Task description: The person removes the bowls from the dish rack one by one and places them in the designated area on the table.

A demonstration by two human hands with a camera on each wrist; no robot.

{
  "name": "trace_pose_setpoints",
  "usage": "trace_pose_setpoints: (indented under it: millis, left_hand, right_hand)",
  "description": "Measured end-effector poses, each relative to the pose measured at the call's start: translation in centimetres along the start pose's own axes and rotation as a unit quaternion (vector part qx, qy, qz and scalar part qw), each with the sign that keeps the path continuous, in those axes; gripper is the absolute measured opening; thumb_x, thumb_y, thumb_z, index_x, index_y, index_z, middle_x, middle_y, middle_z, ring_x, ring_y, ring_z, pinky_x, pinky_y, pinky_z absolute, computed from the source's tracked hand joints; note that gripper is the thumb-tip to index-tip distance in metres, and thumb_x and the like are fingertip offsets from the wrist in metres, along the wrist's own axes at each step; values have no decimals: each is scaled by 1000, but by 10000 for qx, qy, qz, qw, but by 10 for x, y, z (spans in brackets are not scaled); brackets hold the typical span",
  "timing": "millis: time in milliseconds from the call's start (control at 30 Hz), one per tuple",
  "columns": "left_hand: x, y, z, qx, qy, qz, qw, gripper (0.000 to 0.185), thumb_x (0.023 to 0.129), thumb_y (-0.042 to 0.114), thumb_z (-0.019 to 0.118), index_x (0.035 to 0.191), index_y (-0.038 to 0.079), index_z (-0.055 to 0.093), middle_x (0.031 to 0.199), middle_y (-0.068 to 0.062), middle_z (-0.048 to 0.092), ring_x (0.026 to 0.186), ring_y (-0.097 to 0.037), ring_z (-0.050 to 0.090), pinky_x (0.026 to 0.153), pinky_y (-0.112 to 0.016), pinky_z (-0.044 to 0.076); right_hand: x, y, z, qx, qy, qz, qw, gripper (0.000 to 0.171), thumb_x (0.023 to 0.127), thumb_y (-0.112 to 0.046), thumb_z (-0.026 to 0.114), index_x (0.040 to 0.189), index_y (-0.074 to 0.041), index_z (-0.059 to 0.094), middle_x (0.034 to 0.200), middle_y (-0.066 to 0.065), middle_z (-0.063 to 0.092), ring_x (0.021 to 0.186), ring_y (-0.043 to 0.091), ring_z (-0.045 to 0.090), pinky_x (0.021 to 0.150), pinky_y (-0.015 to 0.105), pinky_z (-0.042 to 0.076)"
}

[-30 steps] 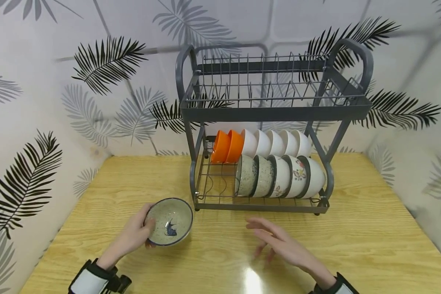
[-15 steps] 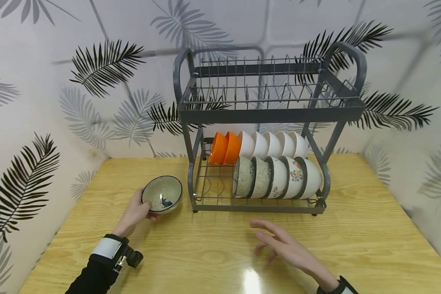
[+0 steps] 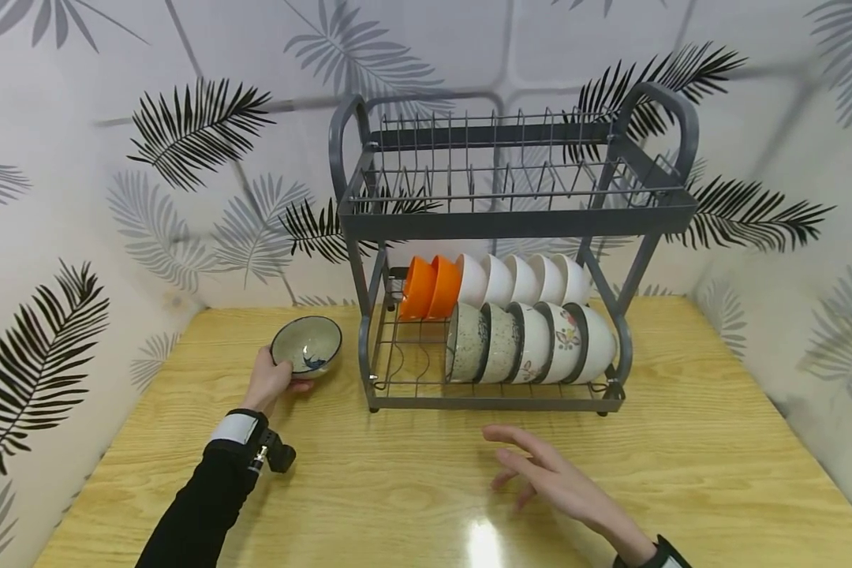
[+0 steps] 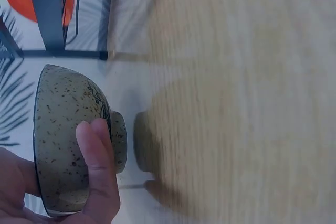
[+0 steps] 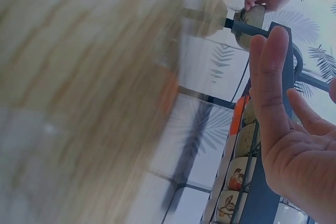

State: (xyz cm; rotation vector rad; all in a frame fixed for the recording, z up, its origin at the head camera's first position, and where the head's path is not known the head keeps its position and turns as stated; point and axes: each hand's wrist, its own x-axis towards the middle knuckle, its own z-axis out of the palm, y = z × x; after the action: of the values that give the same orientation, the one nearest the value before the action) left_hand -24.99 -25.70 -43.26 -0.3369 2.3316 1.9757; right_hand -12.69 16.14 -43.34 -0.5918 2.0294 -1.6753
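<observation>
While the left hand [image 3: 268, 379] grips the speckled bowl [image 3: 306, 346] near the tabletop's [image 3: 681, 465] left edge, it wants a level, gentle touchdown clear of the dish rack [image 3: 497, 221]. The right hand [image 3: 550, 481] hovers open-fingered, holding nothing.

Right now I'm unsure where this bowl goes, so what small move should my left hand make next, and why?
Probably carry the speckled bowl right, towards the open slots in the rack's lower front row. Your left hand grips it just left of the rack, and matching speckled bowls stand there.
</observation>
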Motion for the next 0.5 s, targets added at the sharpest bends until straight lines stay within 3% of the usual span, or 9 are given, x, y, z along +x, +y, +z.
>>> trace_pose_setpoints:
  millis: [333,500]
  left_hand:
    - [21,2,10,-595,-187,-76,9980,68,93,-13,24,158,-6,7,152,-42,27,69,-15,71,68,-27,64]
    - [33,-2,14,-681,-44,-60,9977,67,92,-11,25,157,-6,7,154,-40,26,66,-11,69,68,-25,64]
  right_hand:
    - [-3,-1,0,12,59,69,10000,55,108,-24,44,152,7,32,157,36,28,103,41,68,66,44,63]
    - [-4,-1,0,24,75,57,10000,56,108,-25,45,152,6,32,157,36,27,102,37,68,67,44,63]
